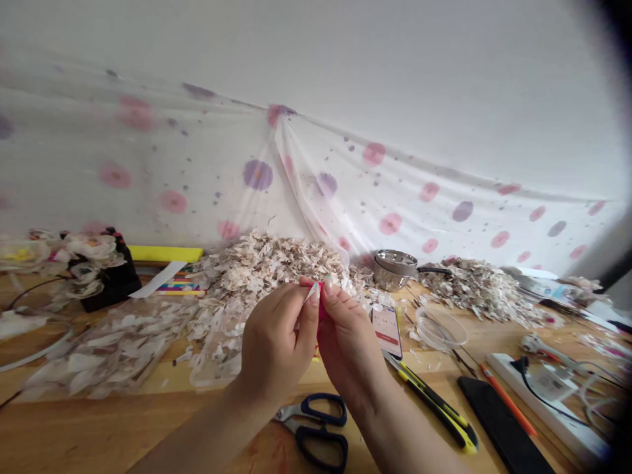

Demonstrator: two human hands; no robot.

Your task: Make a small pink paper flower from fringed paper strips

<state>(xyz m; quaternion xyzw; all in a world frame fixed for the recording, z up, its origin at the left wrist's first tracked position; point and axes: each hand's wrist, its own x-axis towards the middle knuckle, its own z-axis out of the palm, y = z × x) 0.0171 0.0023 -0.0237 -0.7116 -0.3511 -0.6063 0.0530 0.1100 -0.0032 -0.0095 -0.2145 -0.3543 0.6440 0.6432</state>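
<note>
Two bare hands met above one wooden table [74, 428], fingertip to fingertip. The left hand [276, 336] and the right hand [353, 345] both had their fingers pinched together on one small pink piece [322, 311], which lay between the fingertips, held up off the tabletop and mostly hidden by them.

Below, between the two forearms, lay one pair of scissors [316, 433] with two dark blue handle loops. Beside the right forearm lay one yellow-and-black utility knife [434, 398], and just behind the right hand one phone [386, 332] showed a timer. Farther right were one dark flat slab [501, 424], one orange stick [508, 400] and one white power strip [513, 375].

Two heaps of pale flakes stood toward the back: one large heap [276, 260] behind the hands and one smaller heap [478, 289] to the right; the flakes were too many to count. One metal bowl [392, 276] sat between the heaps, near one clear plastic ring [463, 337]. One clear tray [212, 382] stood near the left hand. At far left was one black box [126, 270], beside pale flowers [91, 250] whose number was unclear.
</note>
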